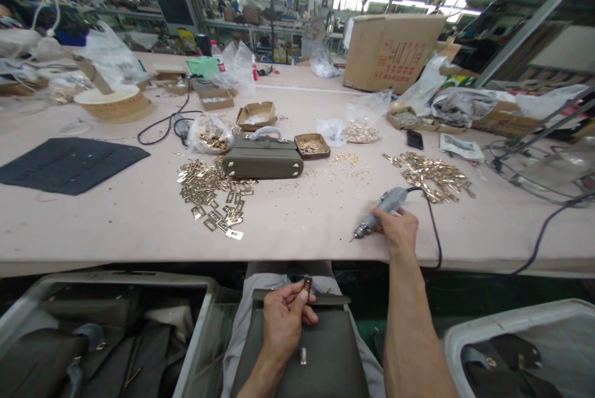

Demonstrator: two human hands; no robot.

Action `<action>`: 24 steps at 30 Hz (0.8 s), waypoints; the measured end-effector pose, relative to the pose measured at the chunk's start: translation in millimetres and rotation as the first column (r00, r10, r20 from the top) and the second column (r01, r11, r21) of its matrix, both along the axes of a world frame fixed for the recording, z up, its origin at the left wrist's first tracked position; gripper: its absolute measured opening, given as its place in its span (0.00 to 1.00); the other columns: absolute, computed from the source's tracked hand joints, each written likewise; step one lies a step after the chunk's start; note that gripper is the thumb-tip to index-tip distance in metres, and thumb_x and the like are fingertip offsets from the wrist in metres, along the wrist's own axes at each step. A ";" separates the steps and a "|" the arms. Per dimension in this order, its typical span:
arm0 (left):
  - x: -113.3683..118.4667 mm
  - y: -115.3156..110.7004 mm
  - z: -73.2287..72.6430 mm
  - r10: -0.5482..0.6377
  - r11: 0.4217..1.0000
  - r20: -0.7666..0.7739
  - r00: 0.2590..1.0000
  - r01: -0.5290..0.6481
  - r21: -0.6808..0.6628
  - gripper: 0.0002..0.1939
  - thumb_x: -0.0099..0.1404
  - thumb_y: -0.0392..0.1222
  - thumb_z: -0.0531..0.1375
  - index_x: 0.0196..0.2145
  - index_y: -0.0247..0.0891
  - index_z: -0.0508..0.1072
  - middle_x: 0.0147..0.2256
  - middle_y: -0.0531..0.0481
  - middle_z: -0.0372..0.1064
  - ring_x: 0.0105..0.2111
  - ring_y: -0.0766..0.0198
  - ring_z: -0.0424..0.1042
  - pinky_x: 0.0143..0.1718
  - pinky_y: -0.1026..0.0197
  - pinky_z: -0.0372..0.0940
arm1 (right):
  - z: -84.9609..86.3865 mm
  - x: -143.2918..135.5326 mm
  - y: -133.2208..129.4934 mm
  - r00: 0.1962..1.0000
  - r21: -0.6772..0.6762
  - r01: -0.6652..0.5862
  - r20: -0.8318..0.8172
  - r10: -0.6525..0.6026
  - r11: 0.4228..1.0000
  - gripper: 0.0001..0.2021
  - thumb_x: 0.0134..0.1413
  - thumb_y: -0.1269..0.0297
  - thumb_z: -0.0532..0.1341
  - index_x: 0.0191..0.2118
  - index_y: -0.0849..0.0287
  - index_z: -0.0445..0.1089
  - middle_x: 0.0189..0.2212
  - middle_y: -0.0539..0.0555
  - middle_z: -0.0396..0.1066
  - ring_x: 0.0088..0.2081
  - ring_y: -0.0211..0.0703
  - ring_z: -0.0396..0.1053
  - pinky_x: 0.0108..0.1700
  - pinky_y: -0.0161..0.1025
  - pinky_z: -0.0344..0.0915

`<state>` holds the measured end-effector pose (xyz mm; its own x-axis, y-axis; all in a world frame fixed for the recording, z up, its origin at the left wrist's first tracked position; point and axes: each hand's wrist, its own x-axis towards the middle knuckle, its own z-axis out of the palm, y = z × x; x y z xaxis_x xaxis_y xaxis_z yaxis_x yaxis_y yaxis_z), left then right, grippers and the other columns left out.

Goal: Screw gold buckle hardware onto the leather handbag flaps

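Observation:
My right hand [395, 227] is wrapped round a grey electric screwdriver [387, 203], which lies low over the table with its bit pointing left and down. Between the thumb and fingers of my left hand [284, 317] is a small metal bag fitting [307, 284], partly covered by the fingertips. Under that hand a dark olive bag [330, 348] rests on my lap, with a small gold-coloured clasp post [304, 356] on its face.
Framed metal plates [209, 190] lie heaped on the table's left, long gold pieces [437, 176] on its right. Between them stand another olive bag [263, 159] and a small box of tiny parts [312, 145]. Bins holding bags [195, 336] [520, 317] flank my lap.

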<state>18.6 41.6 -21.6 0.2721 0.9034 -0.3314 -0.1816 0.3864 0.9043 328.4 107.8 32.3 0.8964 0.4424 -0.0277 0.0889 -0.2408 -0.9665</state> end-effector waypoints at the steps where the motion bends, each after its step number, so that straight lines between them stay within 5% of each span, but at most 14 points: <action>1: 0.2 0.0 0.6 0.002 1.000 0.003 1.000 -0.002 -0.004 0.21 0.57 0.55 0.69 0.37 0.31 0.80 0.29 0.41 0.78 0.17 0.62 0.73 0.18 0.65 0.69 | -0.9 -0.2 -2.4 0.991 0.137 -0.009 -0.134 0.027 0.991 0.28 0.27 0.60 0.77 0.39 0.64 0.71 0.29 0.56 0.72 0.28 0.51 0.71 0.27 0.43 0.71; 5: 1.1 1.1 5.3 0.000 1.000 0.005 1.000 0.000 -0.012 0.23 0.56 0.55 0.69 0.37 0.30 0.79 0.28 0.41 0.78 0.17 0.63 0.73 0.18 0.65 0.69 | -0.4 -9.8 -7.5 0.813 0.589 -0.052 -0.444 0.377 0.806 0.19 0.35 0.65 0.73 0.37 0.64 0.71 0.26 0.48 0.66 0.27 0.38 0.67 0.31 0.37 0.73; 9: 0.4 1.4 9.3 -0.005 1.000 0.004 1.000 0.005 -0.014 0.22 0.56 0.54 0.69 0.36 0.30 0.79 0.29 0.41 0.78 0.17 0.63 0.73 0.18 0.65 0.68 | 2.9 -23.4 0.4 0.652 0.695 0.070 -0.575 0.494 0.716 0.12 0.46 0.66 0.67 0.38 0.61 0.69 0.32 0.51 0.69 0.34 0.41 0.72 0.36 0.39 0.75; 15: -0.6 -0.6 7.0 0.012 1.000 0.022 1.000 -0.011 -0.018 0.22 0.56 0.55 0.69 0.36 0.30 0.79 0.28 0.41 0.77 0.16 0.63 0.72 0.17 0.65 0.67 | 3.6 -42.7 41.1 0.693 0.728 0.169 -0.567 0.446 0.664 0.10 0.50 0.68 0.66 0.37 0.58 0.65 0.32 0.45 0.69 0.23 0.30 0.64 0.30 0.33 0.71; 24: -0.7 1.0 5.3 0.011 1.000 0.016 1.000 -0.010 -0.020 0.22 0.57 0.55 0.69 0.36 0.30 0.78 0.28 0.41 0.78 0.16 0.63 0.73 0.17 0.66 0.67 | -3.5 -73.1 83.3 0.792 0.688 0.203 -0.534 0.297 0.696 0.16 0.47 0.65 0.70 0.37 0.56 0.61 0.30 0.43 0.68 0.21 0.30 0.63 0.27 0.33 0.69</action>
<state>17.9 42.5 -16.4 0.2679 0.8996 -0.3448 -0.2002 0.4020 0.8935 255.3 191.0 28.8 0.7839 0.5920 -0.1873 -0.5348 0.4904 -0.6881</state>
